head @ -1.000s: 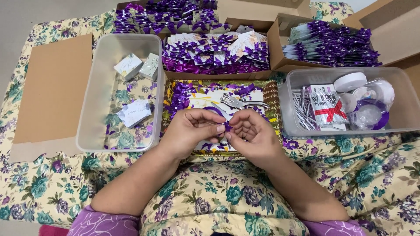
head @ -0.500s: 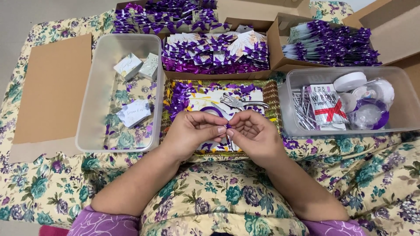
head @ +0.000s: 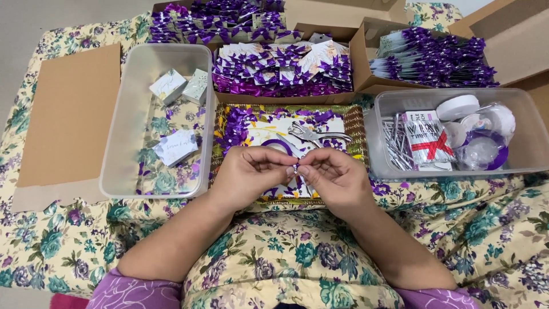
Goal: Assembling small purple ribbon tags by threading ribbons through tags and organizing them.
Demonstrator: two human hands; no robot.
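Floral cloth (head: 492, 234), cream with teal and purple blooms, soft and slightly wrinkled, covers the whole work surface and the lap. On it at far left lies a flat sheet of brown cardboard (head: 68, 114), matte, rectangular. Beside that stands a translucent plastic bin (head: 114, 189), rounded corners, holding two small pale gift boxes (head: 180, 86) near its far end and one white card (head: 175, 146) midway. A second translucent bin (head: 529, 154) at right holds rolls of white tape (head: 457, 106), a bundle of thin silvery wire ties (head: 393, 143) and clear round containers. Along the back, open cardboard boxes (head: 366, 51) are packed with glossy purple-ribboned favours (head: 283, 71), shiny and crinkled. Centre: a shallow patterned tray (head: 355, 123) with a brown woven-look rim, littered with purple ribbon scraps; a metal hole punch (head: 311, 134) lies in it, just beyond the hands. Both hands meet over the near half of this tray. Left hand (head: 249, 174): fingers curled in, thumb and forefinger pinched together at the tips. Right hand (head: 337, 180): same posture, mirrored, fingertips closed. Between the two pinches sits a tiny purple ribbon piece (head: 295, 168) with a glint of silver, gripped from both sides, directly above the tray; it is too small to resolve its exact shape. Forearms bare, purple sleeves (head: 134, 292) at the bottom edge.
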